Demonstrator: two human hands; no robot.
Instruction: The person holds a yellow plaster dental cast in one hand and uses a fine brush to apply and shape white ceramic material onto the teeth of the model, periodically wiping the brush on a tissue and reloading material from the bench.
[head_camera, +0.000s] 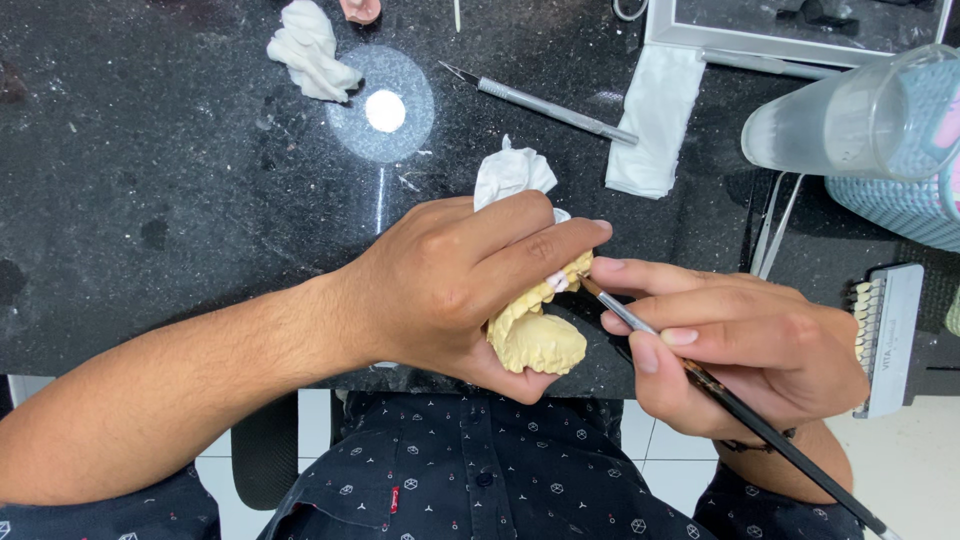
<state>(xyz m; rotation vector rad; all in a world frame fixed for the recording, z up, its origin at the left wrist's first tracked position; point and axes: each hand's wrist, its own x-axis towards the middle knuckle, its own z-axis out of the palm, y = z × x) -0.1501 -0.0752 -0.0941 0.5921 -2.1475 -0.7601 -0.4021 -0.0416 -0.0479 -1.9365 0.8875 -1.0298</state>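
yellow stone, the dental cast (535, 335) sits clamped in the left hand (455, 285), fingers curled over its arch. the right hand (740, 345) pinches a fine brush (700, 375) like a pen, tip touching the white tooth (557, 281) just under the left fingertips. done well, this likely wants braced fingers and light strokes. a crumpled tissue (510, 172) lies just beyond the left knuckles.
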